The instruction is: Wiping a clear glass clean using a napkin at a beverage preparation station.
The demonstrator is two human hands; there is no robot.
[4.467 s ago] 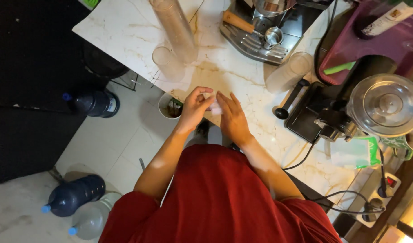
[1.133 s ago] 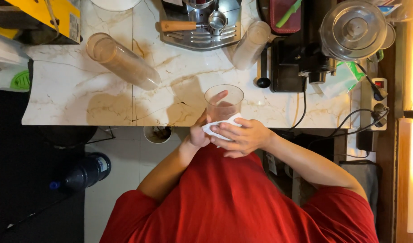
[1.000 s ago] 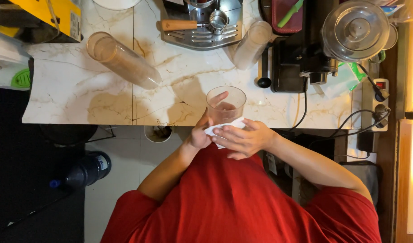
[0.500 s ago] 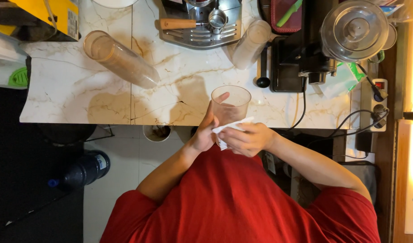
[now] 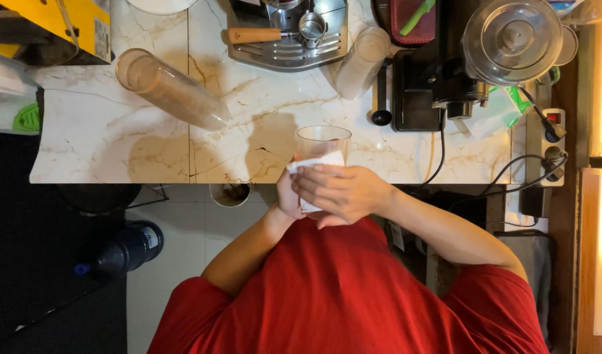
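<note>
At the near edge of the counter [image 5: 104, 151] I see my right hand [image 5: 343, 193] pressing a white cloth [image 5: 314, 164] against a clear plastic cup [image 5: 322, 141], while my left hand [image 5: 289, 196] grips the cup from below. At ten o'clock from the hands lies a stack of clear cups [image 5: 170, 88] on its side; at twelve sits a metal drip tray [image 5: 291, 42]; at two, a black coffee grinder [image 5: 445, 72].

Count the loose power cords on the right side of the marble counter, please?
2, possibly more hidden: a black cord dropping from the black machine, and another black cord looping toward the white power strip.
</note>
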